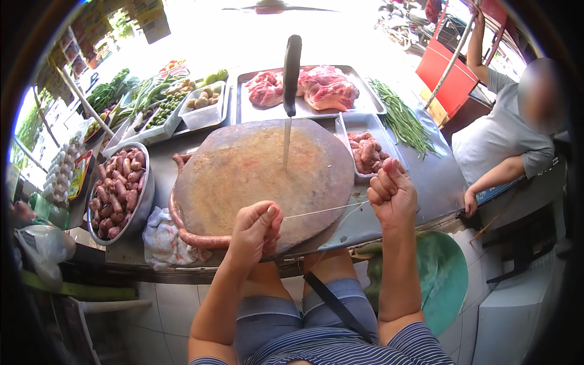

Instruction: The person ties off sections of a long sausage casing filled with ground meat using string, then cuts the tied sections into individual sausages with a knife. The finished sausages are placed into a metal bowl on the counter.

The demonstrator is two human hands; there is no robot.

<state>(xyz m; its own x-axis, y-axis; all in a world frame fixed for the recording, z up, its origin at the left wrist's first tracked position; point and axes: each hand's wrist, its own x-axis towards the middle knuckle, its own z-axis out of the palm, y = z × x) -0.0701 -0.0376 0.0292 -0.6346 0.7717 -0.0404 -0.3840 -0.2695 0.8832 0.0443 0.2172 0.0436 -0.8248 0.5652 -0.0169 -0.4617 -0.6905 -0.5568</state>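
Note:
A thin white string (322, 212) is stretched taut between my closed left hand (258, 230) and my closed right hand (391, 193). My left hand is at the front of the round wooden chopping board (249, 164), where a long sausage coil (198, 239) curves round the board's left and front edges and meets that hand; whether the fingers also grip it is unclear. My right hand is raised beside the board's right edge. A knife (291, 76) with a dark handle stands upright, its tip on the board.
Around the board are a basin of sausages (117, 191), a cloth (164, 237), a meat tray (326, 88), a tub of sausages (365, 149), long beans (398, 115) and vegetable containers (170, 106). A person (496, 140) leans at the right, one arm raised.

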